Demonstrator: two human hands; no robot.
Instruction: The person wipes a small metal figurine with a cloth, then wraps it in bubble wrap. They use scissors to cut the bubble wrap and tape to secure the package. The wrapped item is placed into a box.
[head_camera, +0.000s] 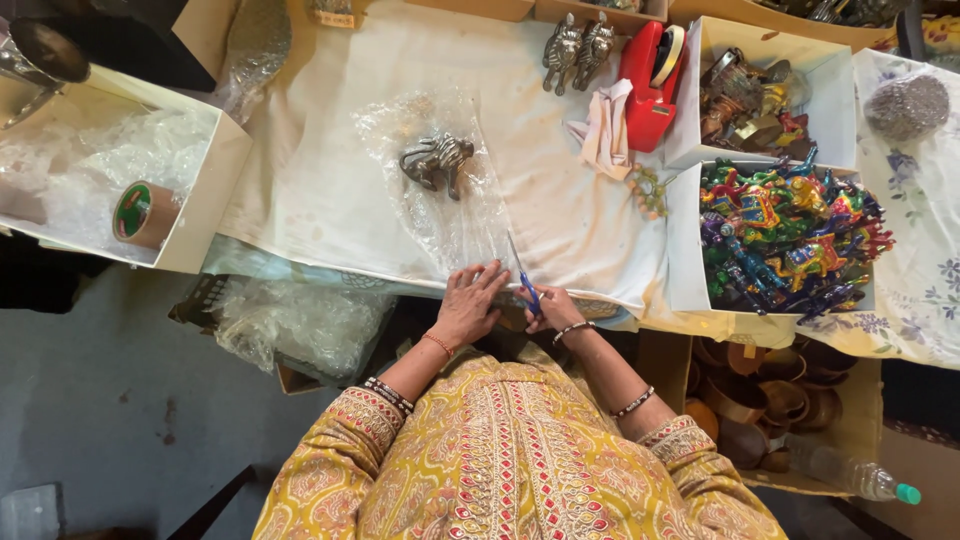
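A sheet of clear bubble wrap (445, 190) lies spread on the cream cloth (330, 150) that covers the table, and a small metal animal figurine (437, 160) sits on the wrap near its middle. At the near edge of the wrap the left hand (468, 303) lies flat with its fingers spread, pressing the plastic down. Just right of the wrap's near edge the right hand (550, 308) is closed around the blue handles of a pair of scissors (522, 272), whose blades point away from the person along the wrap's right side. Beyond the wrap, to its right, stand two more metal figurines (577, 47), a red tape dispenser (652, 80) and a folded white rag (607, 130). Farther right of the wrap a white box (688, 250) holds brightly painted figurines (790, 235). Left of the wrap another white box (205, 190) holds a roll of brown tape (143, 213).
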